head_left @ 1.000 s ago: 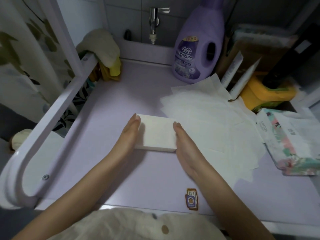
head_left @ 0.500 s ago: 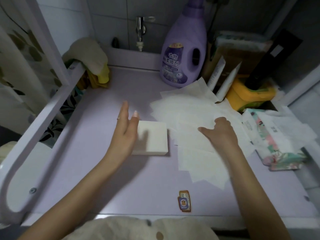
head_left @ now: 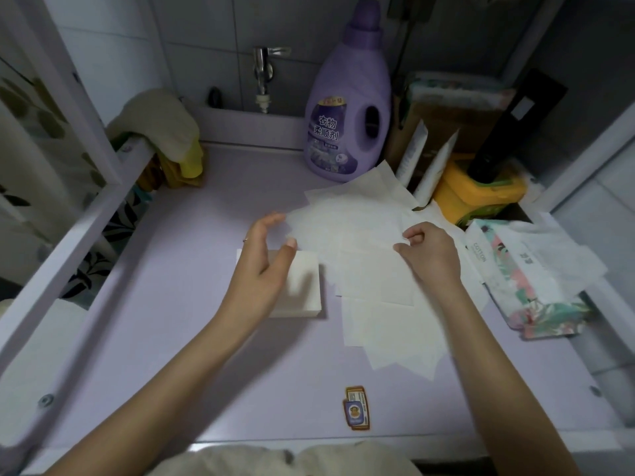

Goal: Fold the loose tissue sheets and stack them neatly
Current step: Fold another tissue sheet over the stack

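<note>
The hands no longer flank the white rectangular stack of folded tissues (head_left: 305,290) on the lilac worktop (head_left: 171,304); squaring appears finished and a new fold begins. The right hand (head_left: 431,255) pinches a sheet among the white loose tissue sheets (head_left: 357,231) just beside the stack. The left hand (head_left: 263,259), fingers spread, hovers above the stack, reaching toward them.

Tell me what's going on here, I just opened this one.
A person is folding tissues on a pale purple countertop. Their right hand pinches the edge of one of the loose white tissue sheets spread out flat, while the left hand is open over the neat white stack of folded tissues. Many sheets lie unfolded.
</note>
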Motion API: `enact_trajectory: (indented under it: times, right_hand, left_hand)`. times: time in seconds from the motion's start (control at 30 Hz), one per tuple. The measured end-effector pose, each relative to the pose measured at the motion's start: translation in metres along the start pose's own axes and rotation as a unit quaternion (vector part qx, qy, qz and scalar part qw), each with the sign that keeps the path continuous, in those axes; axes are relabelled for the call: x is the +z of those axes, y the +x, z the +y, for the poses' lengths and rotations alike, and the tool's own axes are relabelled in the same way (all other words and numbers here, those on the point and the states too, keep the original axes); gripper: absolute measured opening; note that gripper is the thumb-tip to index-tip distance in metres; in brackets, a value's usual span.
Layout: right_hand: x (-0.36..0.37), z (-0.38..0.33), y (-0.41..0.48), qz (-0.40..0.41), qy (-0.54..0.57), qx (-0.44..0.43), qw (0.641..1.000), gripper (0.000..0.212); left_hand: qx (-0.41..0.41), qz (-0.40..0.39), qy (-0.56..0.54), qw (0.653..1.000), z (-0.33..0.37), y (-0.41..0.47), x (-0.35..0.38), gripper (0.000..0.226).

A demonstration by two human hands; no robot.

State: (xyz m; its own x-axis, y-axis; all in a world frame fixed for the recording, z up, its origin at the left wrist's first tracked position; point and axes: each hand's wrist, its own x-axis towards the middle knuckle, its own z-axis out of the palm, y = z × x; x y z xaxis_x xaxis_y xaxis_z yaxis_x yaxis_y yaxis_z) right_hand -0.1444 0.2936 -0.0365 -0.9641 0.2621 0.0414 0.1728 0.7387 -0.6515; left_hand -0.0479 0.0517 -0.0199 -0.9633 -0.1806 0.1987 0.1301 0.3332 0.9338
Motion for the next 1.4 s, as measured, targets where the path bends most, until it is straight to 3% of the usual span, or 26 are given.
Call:
enact_trajectory:
  times: [0.2, 0.3, 0.37, 0.43, 0.5, 0.6, 0.67, 0.77, 0.83, 1.0, 1.13, 1.2, 1.3, 1.4]
  right_hand:
    - [-0.007, 0.004, 0.000, 0.052, -0.028, 0.008, 0.998, 0.012]
    - [-0.013, 0.004, -0.002, 0.088, -0.060, -0.048, 0.993, 0.010]
    - [-0.020, 0.002, -0.005, 0.084, -0.020, -0.121, 0.989, 0.008]
    - [-0.029, -0.006, -0.012, 0.016, 0.128, -0.187, 0.974, 0.009]
    - [-0.040, -0.020, -0.023, -0.072, 0.273, -0.224, 0.933, 0.005]
    - [-0.052, -0.039, -0.041, -0.138, 0.363, -0.248, 0.888, 0.014]
    - [-0.056, -0.048, -0.049, -0.164, 0.376, -0.252, 0.876, 0.017]
    - [-0.060, -0.057, -0.059, -0.190, 0.368, -0.276, 0.867, 0.011]
    - [-0.061, -0.059, -0.063, -0.207, 0.372, -0.285, 0.859, 0.015]
    - [-0.059, -0.057, -0.063, -0.295, 0.355, -0.319, 0.828, 0.056]
    - [-0.049, -0.058, -0.057, -0.354, 0.390, -0.259, 0.810, 0.041]
    - [-0.040, -0.061, -0.056, -0.333, 0.428, -0.201, 0.816, 0.035]
    - [-0.027, -0.068, -0.059, -0.293, 0.351, -0.200, 0.867, 0.036]
    - [-0.016, -0.079, -0.068, -0.260, 0.295, -0.237, 0.888, 0.008]
  left_hand:
    - [0.005, -0.012, -0.009, 1.000, 0.000, 0.000, 0.005, 0.023]
    - [0.008, -0.023, -0.009, 1.000, 0.002, 0.001, 0.006, 0.022]
    - [0.009, -0.034, -0.013, 0.999, 0.002, 0.003, 0.006, 0.023]
    - [0.013, -0.053, -0.027, 0.998, 0.002, 0.004, 0.007, 0.031]
    - [0.008, -0.079, -0.044, 0.996, 0.003, 0.005, 0.009, 0.044]
    - [-0.029, -0.119, -0.096, 0.988, 0.009, 0.008, 0.012, 0.062]
    - [-0.061, -0.151, -0.137, 0.977, 0.015, 0.010, 0.014, 0.069]
    - [-0.084, -0.167, -0.215, 0.959, 0.028, 0.009, 0.012, 0.032]
    - [-0.087, -0.167, -0.247, 0.950, 0.031, 0.009, 0.009, 0.019]
    - [-0.051, -0.108, -0.232, 0.965, 0.024, 0.011, 0.000, 0.015]
    - [0.060, -0.086, -0.184, 0.977, 0.022, 0.009, -0.014, 0.016]
    - [0.068, -0.080, -0.187, 0.977, 0.023, 0.008, -0.021, 0.022]
    - [0.070, -0.048, -0.167, 0.982, 0.022, 0.005, -0.029, 0.026]
    - [0.083, -0.048, -0.131, 0.987, 0.022, 0.002, -0.043, 0.027]
